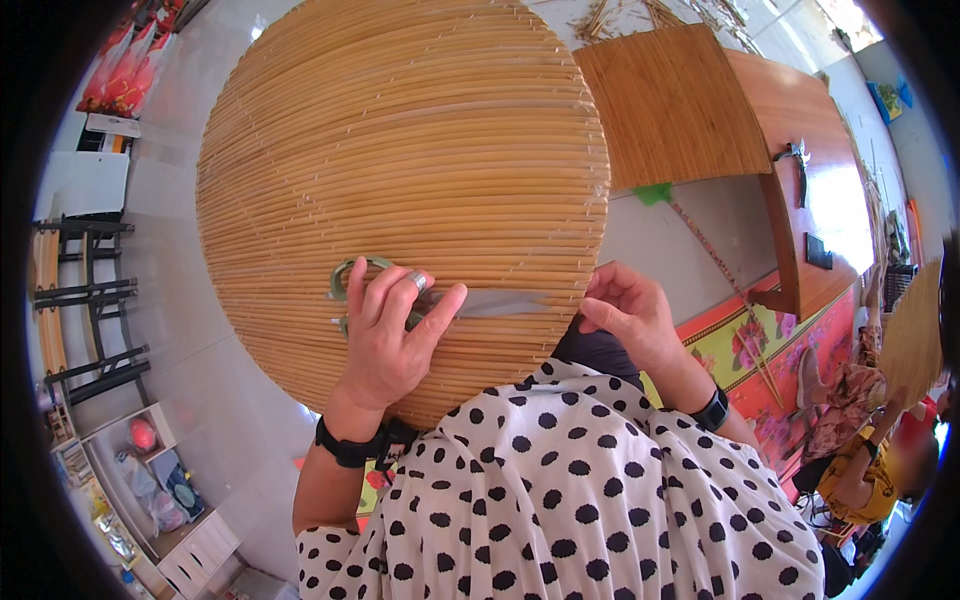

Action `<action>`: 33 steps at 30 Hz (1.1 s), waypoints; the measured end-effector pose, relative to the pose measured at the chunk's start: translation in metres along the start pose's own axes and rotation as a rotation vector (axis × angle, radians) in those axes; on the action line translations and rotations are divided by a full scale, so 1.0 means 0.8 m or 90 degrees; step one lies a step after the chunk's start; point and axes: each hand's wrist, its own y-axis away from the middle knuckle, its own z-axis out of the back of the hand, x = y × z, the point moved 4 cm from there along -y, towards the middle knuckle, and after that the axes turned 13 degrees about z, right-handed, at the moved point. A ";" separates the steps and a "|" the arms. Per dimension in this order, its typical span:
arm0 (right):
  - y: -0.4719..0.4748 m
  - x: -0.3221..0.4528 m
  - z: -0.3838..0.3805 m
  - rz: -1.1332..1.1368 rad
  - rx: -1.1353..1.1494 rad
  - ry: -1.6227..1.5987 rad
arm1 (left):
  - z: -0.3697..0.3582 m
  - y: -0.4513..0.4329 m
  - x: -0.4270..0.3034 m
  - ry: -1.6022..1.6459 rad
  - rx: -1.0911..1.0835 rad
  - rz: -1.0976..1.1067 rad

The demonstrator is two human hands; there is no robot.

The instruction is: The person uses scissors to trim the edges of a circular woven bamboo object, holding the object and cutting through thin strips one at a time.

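A large round mat (420, 165) of parallel straw-coloured stalks, stitched with pale thread, lies in front of me, its near edge over my lap. My left hand (394, 326) is palm down on its near part, fingers over the green handles of a pair of scissors (499, 302). The blades point right and lie against the mat, tips slightly apart. How the fingers sit in the handle loops is partly hidden. At the mat's right rim, my right hand (626, 311) pinches the edge between thumb and fingers. Any thread there is too small to make out.
To the right stands a wooden table (821, 225) bearing a rectangular slatted mat (675, 109), pliers-like cutters (801, 169) and a dark phone-like object (818, 250). A stick (709, 244) leans below it. Another person (855, 472) sits at far right holding a fan-shaped mat (911, 330).
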 end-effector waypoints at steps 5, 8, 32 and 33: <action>0.002 0.013 0.010 0.208 -0.083 0.211 | 0.000 0.000 0.000 0.009 -0.001 0.009; 0.002 0.037 0.001 0.452 -0.050 0.445 | 0.000 -0.001 -0.001 0.005 0.004 0.001; -0.012 0.079 -0.030 0.603 0.130 0.865 | 0.000 0.002 0.000 -0.006 0.001 0.003; -0.012 0.078 -0.031 0.606 0.120 0.875 | 0.001 0.002 -0.001 -0.006 -0.001 0.002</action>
